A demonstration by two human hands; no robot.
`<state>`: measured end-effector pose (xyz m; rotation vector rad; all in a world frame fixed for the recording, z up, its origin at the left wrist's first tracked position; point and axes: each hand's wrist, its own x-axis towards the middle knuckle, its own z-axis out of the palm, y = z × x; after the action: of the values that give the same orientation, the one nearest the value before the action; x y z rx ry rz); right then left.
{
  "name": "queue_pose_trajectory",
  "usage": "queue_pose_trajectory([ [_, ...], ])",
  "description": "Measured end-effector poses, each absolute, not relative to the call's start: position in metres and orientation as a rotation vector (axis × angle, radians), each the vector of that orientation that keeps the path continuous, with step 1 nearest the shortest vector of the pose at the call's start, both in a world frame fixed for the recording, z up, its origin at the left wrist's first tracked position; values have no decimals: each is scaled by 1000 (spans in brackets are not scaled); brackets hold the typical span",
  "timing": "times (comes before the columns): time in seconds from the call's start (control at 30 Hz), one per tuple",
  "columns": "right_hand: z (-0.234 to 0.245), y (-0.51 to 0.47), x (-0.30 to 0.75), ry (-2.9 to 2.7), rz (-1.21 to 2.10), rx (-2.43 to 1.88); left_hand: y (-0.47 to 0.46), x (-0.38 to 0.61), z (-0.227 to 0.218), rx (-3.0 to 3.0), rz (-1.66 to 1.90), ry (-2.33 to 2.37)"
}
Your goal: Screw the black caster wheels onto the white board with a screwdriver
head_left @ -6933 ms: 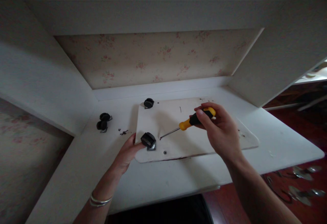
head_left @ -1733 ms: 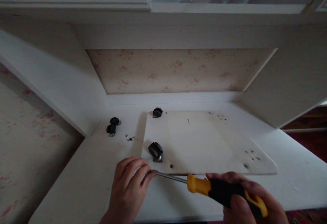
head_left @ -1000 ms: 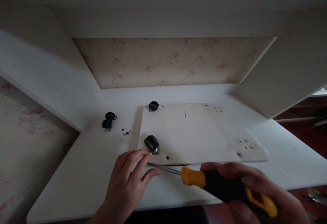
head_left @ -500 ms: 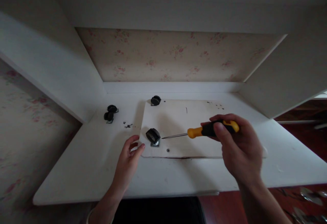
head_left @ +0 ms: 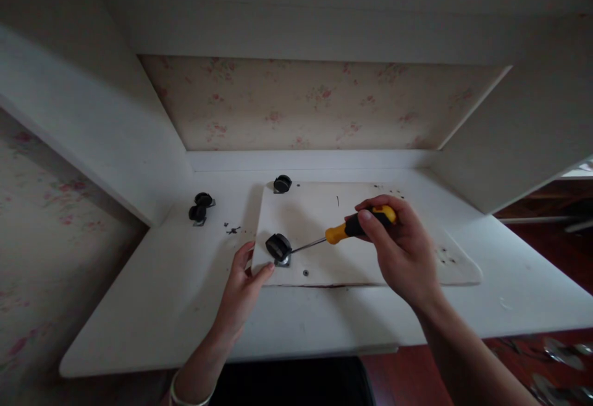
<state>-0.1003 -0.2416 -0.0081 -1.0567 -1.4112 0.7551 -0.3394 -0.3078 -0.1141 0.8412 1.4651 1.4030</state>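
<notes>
Your right hand wraps round one yellow-and-black screwdriver, metal tip at the near caster. Your left hand holds the smooth white board by its near-left corner. A second black caster sits at its far-left corner; two loose casters and dark screws, too small to count, lie toward the surface's far-left corner. Your right hand hides part of the board.
</notes>
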Motion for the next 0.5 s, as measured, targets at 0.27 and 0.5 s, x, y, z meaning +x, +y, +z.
queue_pose_trajectory([
  [0.27, 1, -241, -104, -1538, 705, -1061, -308, -340, -117, 846, 1397, 1466],
  [0.5, 3, -241, -106, -1559, 691, -1055, -308, -340, -116, 842, 1385, 1468],
])
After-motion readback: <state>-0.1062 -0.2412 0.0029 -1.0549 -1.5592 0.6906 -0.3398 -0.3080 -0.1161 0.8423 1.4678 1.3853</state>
